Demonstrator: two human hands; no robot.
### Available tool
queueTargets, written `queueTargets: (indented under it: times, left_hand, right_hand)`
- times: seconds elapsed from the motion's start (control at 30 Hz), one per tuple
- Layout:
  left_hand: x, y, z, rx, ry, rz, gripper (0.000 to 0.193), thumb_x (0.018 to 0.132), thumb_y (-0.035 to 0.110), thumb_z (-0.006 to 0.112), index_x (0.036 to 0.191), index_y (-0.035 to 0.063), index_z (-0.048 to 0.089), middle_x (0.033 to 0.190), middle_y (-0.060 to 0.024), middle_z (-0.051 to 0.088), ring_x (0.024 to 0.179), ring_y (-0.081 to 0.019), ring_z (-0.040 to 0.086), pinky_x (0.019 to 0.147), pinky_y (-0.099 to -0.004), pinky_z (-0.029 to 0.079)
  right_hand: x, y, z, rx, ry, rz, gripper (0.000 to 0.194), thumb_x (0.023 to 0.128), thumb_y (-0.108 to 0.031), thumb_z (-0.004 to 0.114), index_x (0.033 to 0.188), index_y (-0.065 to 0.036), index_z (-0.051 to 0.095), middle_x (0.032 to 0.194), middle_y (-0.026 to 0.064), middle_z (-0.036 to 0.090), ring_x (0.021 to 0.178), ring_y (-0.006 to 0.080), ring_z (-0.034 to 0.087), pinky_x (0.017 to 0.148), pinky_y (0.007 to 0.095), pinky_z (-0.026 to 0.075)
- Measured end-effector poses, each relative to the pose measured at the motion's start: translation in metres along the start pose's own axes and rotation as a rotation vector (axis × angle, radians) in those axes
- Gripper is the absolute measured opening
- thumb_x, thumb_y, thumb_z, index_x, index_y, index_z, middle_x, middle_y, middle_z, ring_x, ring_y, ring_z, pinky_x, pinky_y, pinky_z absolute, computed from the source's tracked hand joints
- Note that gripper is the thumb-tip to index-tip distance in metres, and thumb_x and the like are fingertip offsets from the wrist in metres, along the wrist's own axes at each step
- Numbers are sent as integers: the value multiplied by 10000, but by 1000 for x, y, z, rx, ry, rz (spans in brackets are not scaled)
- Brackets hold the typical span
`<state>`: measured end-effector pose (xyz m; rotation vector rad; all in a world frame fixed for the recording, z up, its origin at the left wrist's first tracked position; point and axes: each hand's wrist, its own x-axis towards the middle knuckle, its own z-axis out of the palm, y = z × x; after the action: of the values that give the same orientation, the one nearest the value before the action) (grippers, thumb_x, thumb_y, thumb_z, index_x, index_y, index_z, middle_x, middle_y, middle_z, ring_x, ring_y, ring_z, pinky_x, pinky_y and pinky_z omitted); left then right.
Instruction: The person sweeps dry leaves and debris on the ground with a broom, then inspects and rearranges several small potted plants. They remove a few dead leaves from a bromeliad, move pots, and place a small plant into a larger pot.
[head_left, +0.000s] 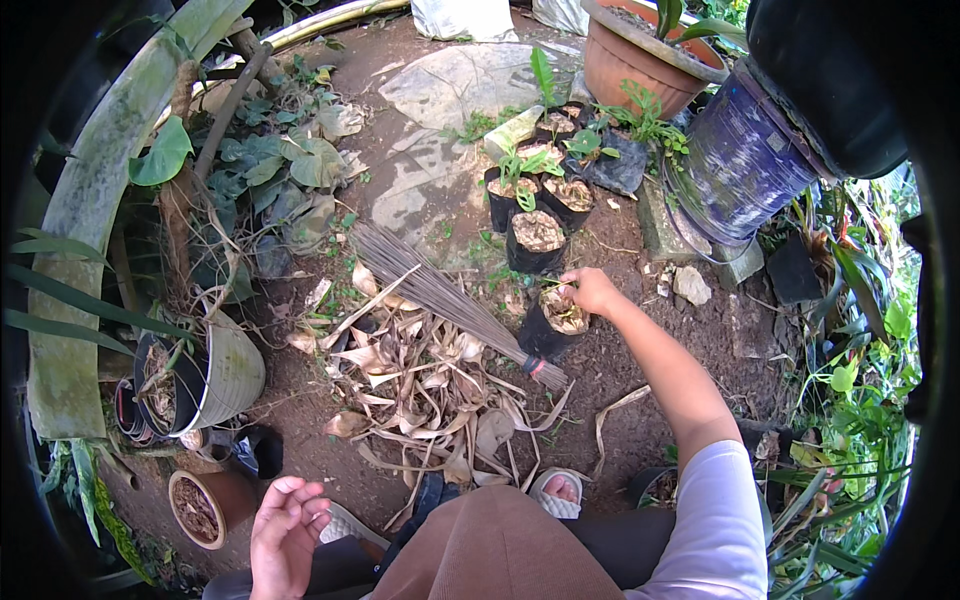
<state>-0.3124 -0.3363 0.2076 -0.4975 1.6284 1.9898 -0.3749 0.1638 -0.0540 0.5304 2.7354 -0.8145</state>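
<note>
My right hand reaches over a black plastic grow bag filled with dry brown litter. Its fingertips pinch a thin green stem at the bag's rim. My left hand is raised near my knee, palm up, fingers loosely curled and holding nothing. A stick broom with a red tie lies on the soil, its bound end beside that bag. Another black grow bag topped with dry litter stands just beyond. Behind it, several more grow bags hold seedlings.
Dry leaves are heaped before my feet. A purple bucket stands on concrete blocks at right, near a large terracotta-coloured pot. At left are a tipped white pot, a small brown pot and a mossy curved slab.
</note>
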Motion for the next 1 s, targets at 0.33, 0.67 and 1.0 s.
queueTargets:
  times: [0.33,0.67,1.0]
  left_hand:
    - [-1,-1,-1,7,13,3,302,811,120,583,1105,76,527,1049,-84,623,910,-179,617,806,-310,504]
    - [-3,0,-1,13,12,6,307,809,119,584,1107,75,528,1051,-85,623,921,-180,615,809,-314,505]
    - [-4,-2,0,3,-7,13,301,815,114,586,1108,71,529,1061,-94,625,914,-183,619,804,-318,510]
  right_hand:
    - [-16,4,-56,499,52,27,126,825,-87,683,903,11,692,703,48,658,637,76,584,605,265,473]
    - [-28,-18,-98,738,49,-84,143,870,-135,664,925,-5,688,736,10,647,653,75,557,630,245,453]
    - [-53,-161,-102,773,-73,-375,142,891,-132,631,909,8,651,774,28,661,690,94,626,636,245,500]
